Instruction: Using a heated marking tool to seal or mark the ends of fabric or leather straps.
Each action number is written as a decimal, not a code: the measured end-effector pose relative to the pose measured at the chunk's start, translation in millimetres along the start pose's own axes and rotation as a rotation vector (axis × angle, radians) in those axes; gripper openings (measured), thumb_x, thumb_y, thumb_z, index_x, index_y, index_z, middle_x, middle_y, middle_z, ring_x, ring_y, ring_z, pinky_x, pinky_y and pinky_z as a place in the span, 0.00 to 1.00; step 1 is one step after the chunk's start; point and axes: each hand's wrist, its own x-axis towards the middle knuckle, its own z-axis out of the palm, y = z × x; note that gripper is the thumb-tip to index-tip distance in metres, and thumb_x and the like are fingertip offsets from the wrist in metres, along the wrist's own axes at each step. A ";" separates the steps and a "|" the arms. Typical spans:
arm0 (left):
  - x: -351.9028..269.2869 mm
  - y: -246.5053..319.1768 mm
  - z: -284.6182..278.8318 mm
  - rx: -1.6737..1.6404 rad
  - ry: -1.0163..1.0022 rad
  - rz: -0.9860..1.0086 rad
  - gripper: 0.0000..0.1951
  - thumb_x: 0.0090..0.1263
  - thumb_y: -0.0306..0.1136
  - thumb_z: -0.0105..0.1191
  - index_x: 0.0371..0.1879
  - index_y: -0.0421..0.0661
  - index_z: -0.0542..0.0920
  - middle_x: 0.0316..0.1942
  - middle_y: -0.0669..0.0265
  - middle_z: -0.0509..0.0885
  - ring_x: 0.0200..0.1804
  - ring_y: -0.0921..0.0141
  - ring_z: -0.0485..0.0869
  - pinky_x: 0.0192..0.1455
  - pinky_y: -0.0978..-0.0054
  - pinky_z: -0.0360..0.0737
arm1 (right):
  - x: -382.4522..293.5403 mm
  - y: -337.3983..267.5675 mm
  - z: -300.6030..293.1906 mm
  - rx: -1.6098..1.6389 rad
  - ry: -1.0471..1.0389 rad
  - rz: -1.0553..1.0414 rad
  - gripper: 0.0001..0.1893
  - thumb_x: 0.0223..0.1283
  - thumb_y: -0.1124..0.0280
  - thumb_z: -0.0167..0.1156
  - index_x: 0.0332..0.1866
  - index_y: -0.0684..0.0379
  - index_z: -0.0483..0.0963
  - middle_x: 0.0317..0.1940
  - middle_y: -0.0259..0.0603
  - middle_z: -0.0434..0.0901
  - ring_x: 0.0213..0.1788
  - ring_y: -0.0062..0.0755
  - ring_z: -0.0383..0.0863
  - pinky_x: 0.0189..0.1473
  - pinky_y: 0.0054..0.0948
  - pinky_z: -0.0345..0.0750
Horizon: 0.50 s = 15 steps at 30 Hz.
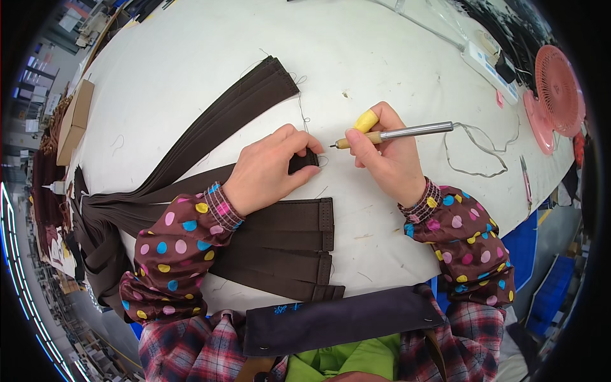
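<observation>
Between the thumb and fingers of my left hand [272,167] is the stitched end of a dark brown fabric strap [304,161], with loose thread at its tip. My right hand [389,155] grips a corded pen-shaped tool [415,131] with a metal barrel, a tan collar and a thin dark tip. That tip points left at the strap end, a short gap away. One right finger wears a yellow cover [365,121]. More brown straps [281,222] fan out below my left hand. Another stack of straps [229,114] curves away above it, threads trailing from its stitched ends.
A bunched tie [85,203] gathers the straps at left. The tool's thin cord [496,164] loops over the white table [363,57]. At right are a power strip [491,71], a pink fan [556,95] and thread snips [526,181]. A cardboard box [76,122] stands at left.
</observation>
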 end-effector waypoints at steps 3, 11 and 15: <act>-0.6 -0.9 1.6 -0.058 -0.003 0.004 0.09 0.59 0.33 0.61 0.37 0.50 0.79 0.31 0.70 0.76 0.32 0.71 0.78 0.33 0.76 0.75 | -0.7 0.1 -0.2 0.002 -0.015 -0.006 0.10 0.61 0.73 0.60 0.33 0.60 0.64 0.23 0.30 0.72 0.26 0.12 0.68 0.27 0.17 0.65; -0.3 -17.0 2.6 -0.429 0.000 -0.056 0.05 0.66 0.29 0.56 0.35 0.43 0.76 0.26 0.69 0.79 0.27 0.76 0.76 0.31 0.78 0.73 | -2.3 6.1 4.8 -0.002 -0.138 0.043 0.10 0.61 0.73 0.59 0.32 0.60 0.64 0.23 0.30 0.73 0.24 0.11 0.68 0.25 0.16 0.64; -1.2 -16.0 0.5 -0.479 -0.032 -0.165 0.07 0.69 0.31 0.53 0.35 0.42 0.72 0.24 0.68 0.79 0.25 0.76 0.75 0.28 0.77 0.72 | -0.5 7.2 11.6 -0.041 -0.146 0.030 0.10 0.61 0.73 0.59 0.32 0.61 0.64 0.22 0.31 0.73 0.23 0.12 0.68 0.23 0.17 0.64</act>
